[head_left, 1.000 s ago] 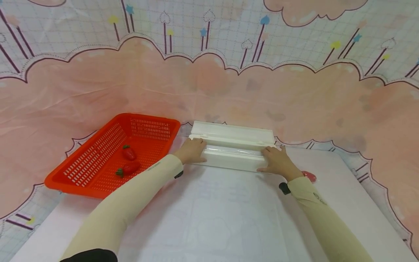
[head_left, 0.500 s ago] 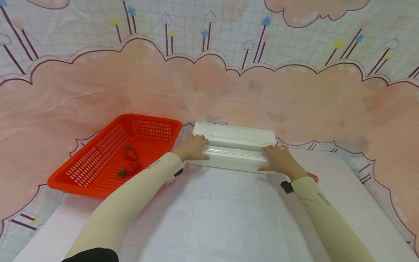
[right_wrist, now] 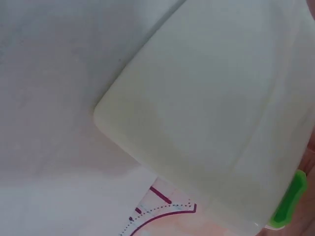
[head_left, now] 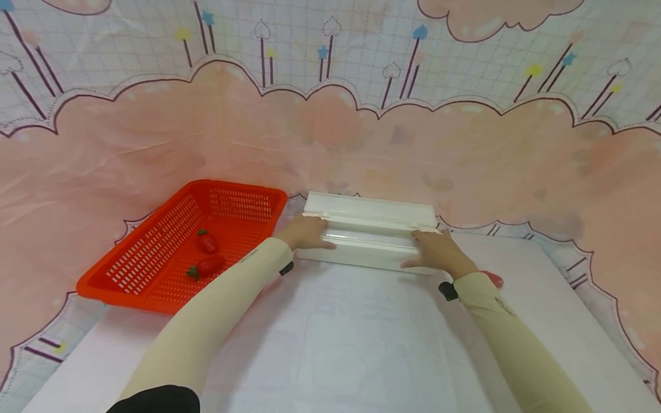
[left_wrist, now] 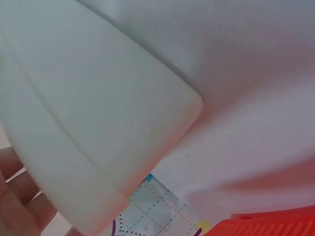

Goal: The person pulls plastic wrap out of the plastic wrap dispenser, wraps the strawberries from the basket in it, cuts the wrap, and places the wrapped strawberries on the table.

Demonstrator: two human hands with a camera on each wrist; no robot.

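Observation:
A long white cling film dispenser [head_left: 361, 254] lies at the back middle of the table in the head view, its lid [head_left: 369, 209] tipped back. Inside shows a strip of clear film [head_left: 372, 237]. At its left end my left hand [head_left: 306, 232] grips it, thumb on the front and fingers over the top. My right hand [head_left: 439, 252] holds the right end the same way. In the left wrist view, fingers [left_wrist: 24, 189] show beyond the dispenser's far side. A green piece [right_wrist: 290, 199] sits by the right hand in the right wrist view; its kind is unclear.
A red-orange plastic basket [head_left: 129, 299] stands on the left, close to the left forearm, with two strawberries [head_left: 207, 243] inside. A red object [head_left: 493, 279] lies behind the right wrist, partly hidden by it. A patterned cloth [head_left: 330, 137] hangs behind the white table [head_left: 361, 344].
Both hands have shifted slightly inward along the dispenser, the left thumb a little to the right. The dispenser and its tipped-back lid look the same; the head view has drifted slightly.

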